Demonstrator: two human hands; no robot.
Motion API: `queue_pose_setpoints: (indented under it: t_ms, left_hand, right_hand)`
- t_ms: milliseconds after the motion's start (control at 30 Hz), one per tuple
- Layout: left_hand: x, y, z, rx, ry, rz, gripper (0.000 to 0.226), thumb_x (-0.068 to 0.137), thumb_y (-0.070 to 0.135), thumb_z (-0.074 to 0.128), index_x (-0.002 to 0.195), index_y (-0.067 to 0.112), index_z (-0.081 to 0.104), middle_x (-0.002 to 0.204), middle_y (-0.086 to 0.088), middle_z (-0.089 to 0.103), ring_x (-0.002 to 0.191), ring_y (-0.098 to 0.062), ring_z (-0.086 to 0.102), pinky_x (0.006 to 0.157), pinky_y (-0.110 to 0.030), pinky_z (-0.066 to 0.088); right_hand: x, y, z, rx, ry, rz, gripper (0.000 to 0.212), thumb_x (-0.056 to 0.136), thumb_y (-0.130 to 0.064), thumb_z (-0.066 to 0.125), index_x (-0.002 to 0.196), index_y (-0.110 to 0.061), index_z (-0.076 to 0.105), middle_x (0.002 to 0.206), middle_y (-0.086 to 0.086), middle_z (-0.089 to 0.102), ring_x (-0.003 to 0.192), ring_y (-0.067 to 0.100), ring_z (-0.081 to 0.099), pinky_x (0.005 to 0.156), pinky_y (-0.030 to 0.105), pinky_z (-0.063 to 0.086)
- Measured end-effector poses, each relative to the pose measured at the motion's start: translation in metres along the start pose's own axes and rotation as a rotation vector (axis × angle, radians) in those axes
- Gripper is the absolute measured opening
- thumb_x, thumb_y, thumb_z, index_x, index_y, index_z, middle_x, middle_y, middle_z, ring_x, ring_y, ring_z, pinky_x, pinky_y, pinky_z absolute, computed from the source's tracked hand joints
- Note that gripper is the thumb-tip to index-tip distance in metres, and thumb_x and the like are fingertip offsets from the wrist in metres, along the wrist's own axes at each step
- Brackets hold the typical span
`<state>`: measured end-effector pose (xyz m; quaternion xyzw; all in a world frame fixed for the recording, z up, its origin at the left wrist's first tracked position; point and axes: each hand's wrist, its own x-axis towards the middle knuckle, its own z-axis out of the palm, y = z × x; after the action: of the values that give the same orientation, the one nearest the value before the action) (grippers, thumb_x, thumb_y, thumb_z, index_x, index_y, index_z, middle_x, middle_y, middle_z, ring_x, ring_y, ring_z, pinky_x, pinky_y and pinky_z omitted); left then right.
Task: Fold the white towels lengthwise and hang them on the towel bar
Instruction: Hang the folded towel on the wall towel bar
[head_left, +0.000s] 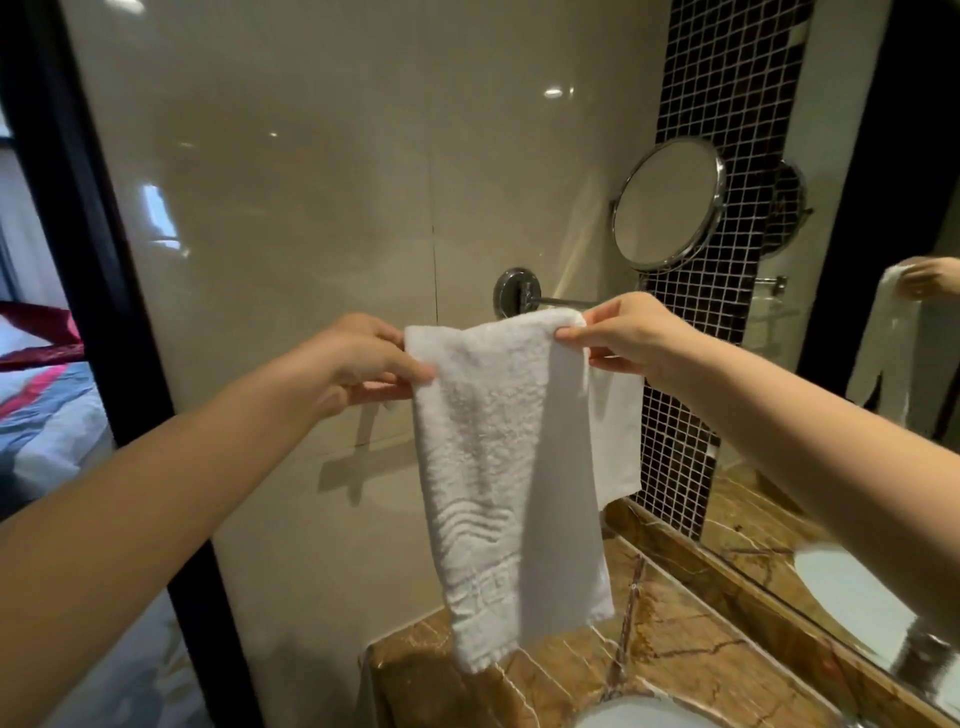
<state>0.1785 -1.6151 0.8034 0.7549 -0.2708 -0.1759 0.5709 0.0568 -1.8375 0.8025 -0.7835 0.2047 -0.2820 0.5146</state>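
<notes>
A white towel (498, 467), folded lengthwise into a narrow strip, hangs down in front of the wall. My left hand (363, 358) pinches its top left corner and my right hand (623, 332) pinches its top right corner. Its top edge is level with the chrome towel bar (563, 302), just in front of it. The bar sticks out from a round wall mount (514, 292), and my right hand hides its far end. A second white towel (618, 441) hangs behind, below my right hand.
A round chrome mirror (667, 202) is mounted to the right of the bar, on a strip of dark mosaic tiles (727, 104). Below is a brown marble counter (675, 649) with a white basin (639, 714). A wall mirror (883, 364) stands at right, a black door frame (104, 312) at left.
</notes>
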Motion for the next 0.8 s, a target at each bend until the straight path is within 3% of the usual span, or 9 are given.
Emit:
queue_pose_setpoints:
  t_ms: [133, 233, 433, 600, 800]
  left_hand:
    - [0.017, 0.011, -0.004, -0.103, 0.012, 0.043, 0.009, 0.074, -0.007, 0.07, 0.077, 0.001, 0.067, 0.061, -0.001, 0.07, 0.052, -0.005, 0.066, 0.05, -0.014, 0.053]
    - [0.032, 0.019, -0.009, -0.166, 0.037, 0.104, 0.008, 0.074, -0.004, 0.072, 0.076, 0.001, 0.066, 0.073, -0.005, 0.068, 0.053, -0.004, 0.065, 0.052, -0.013, 0.052]
    - [0.062, 0.043, -0.026, -0.183, 0.06, 0.221, 0.01, 0.074, -0.002, 0.073, 0.074, 0.005, 0.065, 0.078, -0.006, 0.067, 0.058, -0.005, 0.066, 0.059, -0.016, 0.056]
    - [0.083, 0.059, -0.035, -0.16, 0.079, 0.278, 0.009, 0.077, -0.002, 0.071, 0.079, 0.005, 0.065, 0.08, -0.005, 0.067, 0.063, -0.006, 0.064, 0.063, -0.017, 0.057]
    - [0.101, 0.073, -0.046, -0.194, 0.131, 0.334, 0.015, 0.077, -0.003, 0.07, 0.073, 0.008, 0.062, 0.064, 0.002, 0.068, 0.051, -0.001, 0.063, 0.054, -0.014, 0.054]
  right_hand:
    - [0.029, -0.005, -0.002, 0.007, -0.002, -0.029, 0.014, 0.078, -0.014, 0.077, 0.081, -0.003, 0.069, 0.073, 0.006, 0.062, 0.065, 0.012, 0.058, 0.065, 0.02, 0.053]
    - [0.05, -0.014, -0.002, 0.034, -0.001, -0.046, 0.01, 0.077, -0.013, 0.077, 0.076, -0.007, 0.069, 0.077, 0.009, 0.062, 0.072, 0.017, 0.059, 0.072, 0.025, 0.054]
    - [0.086, -0.039, -0.003, 0.029, 0.036, -0.111, 0.01, 0.077, -0.015, 0.077, 0.075, -0.01, 0.069, 0.082, 0.008, 0.065, 0.074, 0.014, 0.061, 0.073, 0.022, 0.055]
    - [0.115, -0.052, 0.004, 0.039, 0.03, -0.157, 0.012, 0.079, -0.015, 0.076, 0.074, -0.011, 0.066, 0.077, 0.006, 0.056, 0.066, 0.009, 0.053, 0.059, 0.014, 0.052]
    - [0.143, -0.065, 0.011, 0.077, 0.031, -0.181, 0.01, 0.079, -0.014, 0.076, 0.078, -0.011, 0.067, 0.078, 0.002, 0.065, 0.072, 0.011, 0.061, 0.064, 0.019, 0.055]
